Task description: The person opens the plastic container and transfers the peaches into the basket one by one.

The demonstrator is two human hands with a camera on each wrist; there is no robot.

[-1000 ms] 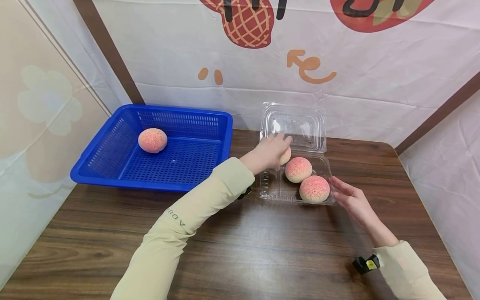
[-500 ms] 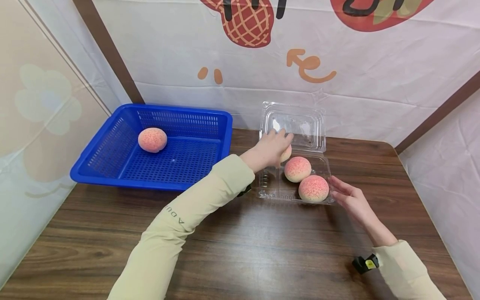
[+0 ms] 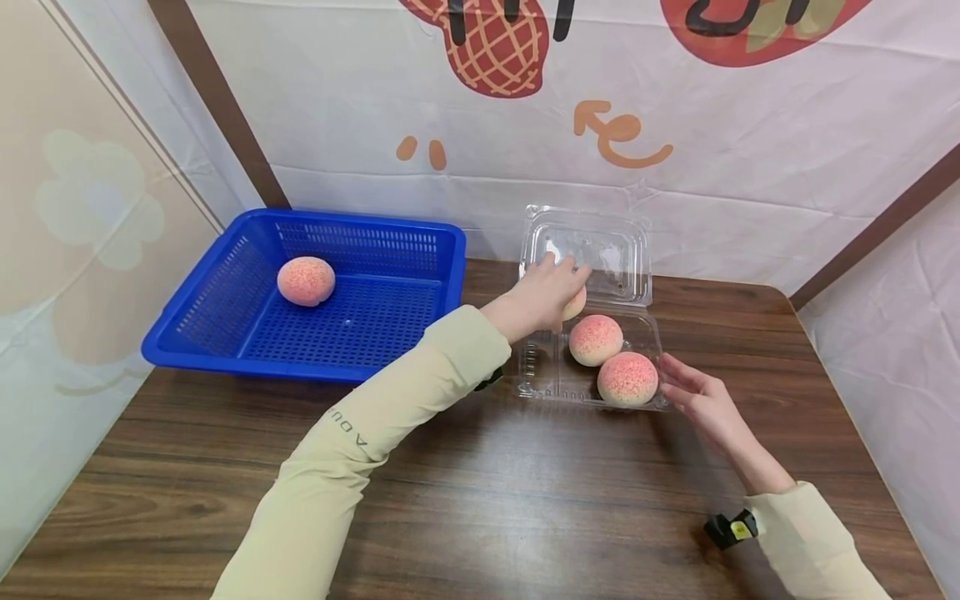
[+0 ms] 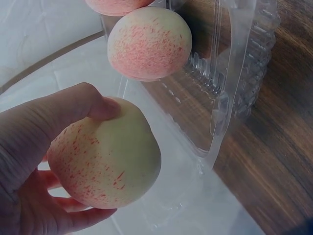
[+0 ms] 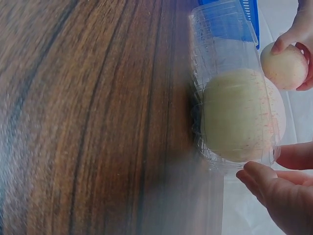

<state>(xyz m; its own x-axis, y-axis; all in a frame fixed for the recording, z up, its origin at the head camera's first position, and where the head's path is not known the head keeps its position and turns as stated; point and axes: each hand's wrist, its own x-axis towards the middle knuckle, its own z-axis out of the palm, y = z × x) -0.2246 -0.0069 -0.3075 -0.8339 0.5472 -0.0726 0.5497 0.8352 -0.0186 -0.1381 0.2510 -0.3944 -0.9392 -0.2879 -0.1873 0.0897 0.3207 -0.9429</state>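
My left hand [image 3: 542,293] grips a pale, pink-speckled peach [image 4: 110,156] over the back of the clear plastic clamshell box [image 3: 540,385]. In the left wrist view the thumb lies on top of the fruit and the fingers curl beneath it. Two more peaches sit in the box, one in the middle [image 3: 596,340] and one at the front right [image 3: 628,379]. At the box's right front corner, my right hand [image 3: 705,404] pinches the rim between thumb and fingers, as the right wrist view shows. The hinged lid [image 3: 588,242] stands open at the back.
A blue plastic basket [image 3: 345,367] with slotted walls stands on the left of the wooden table [image 3: 480,508]. One peach [image 3: 306,281] lies in its back left part. Printed cloth walls [image 3: 337,100] rise behind the table and at both sides.
My left hand has risen slightly and shifted a little to the right with the peach. The right hand, the box and the basket stay where they were.
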